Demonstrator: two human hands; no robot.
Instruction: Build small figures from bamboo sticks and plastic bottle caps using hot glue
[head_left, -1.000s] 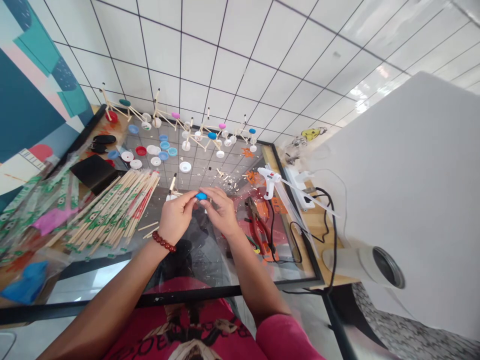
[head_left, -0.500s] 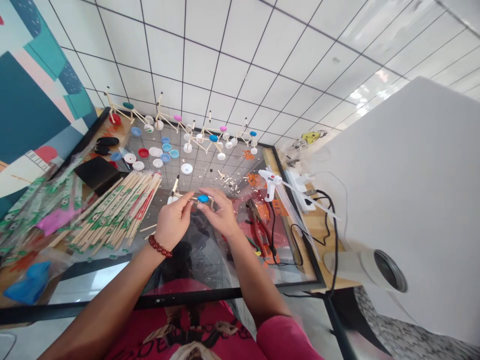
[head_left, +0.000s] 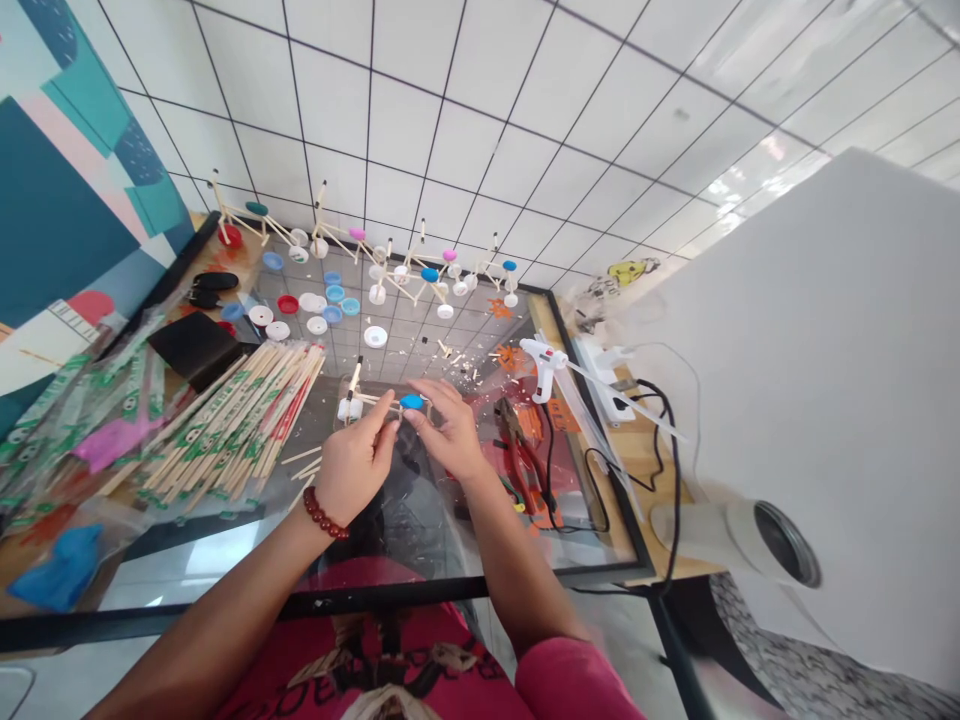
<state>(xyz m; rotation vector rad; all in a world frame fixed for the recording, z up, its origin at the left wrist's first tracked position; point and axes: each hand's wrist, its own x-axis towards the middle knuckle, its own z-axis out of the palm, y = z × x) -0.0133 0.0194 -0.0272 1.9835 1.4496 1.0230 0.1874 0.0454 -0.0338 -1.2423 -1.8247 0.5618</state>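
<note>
Near the front middle of the glass table, a small stick model with a blue oval piece (head_left: 411,401) is between my hands. My left hand (head_left: 360,455), with a red bead bracelet at the wrist, pinches the model's sticks left of the blue piece. My right hand (head_left: 448,432) has its thumb and fingers closed around the blue piece's right side. A white cap (head_left: 349,408) and a dark-tipped upright stick (head_left: 355,374) show at the model's left end. My fingers hide part of the frame.
Similar stick models (head_left: 430,275) line the far edge, with loose bottle caps (head_left: 287,305) before them. Wrapped sticks (head_left: 232,430) lie left. A white glue gun (head_left: 543,366), red-handled pliers (head_left: 521,455), cables and a power strip (head_left: 604,385) are right.
My left hand has moved slightly down and right, showing more of the white cap and upright stick. The blue piece has shifted slightly right and down in view.
</note>
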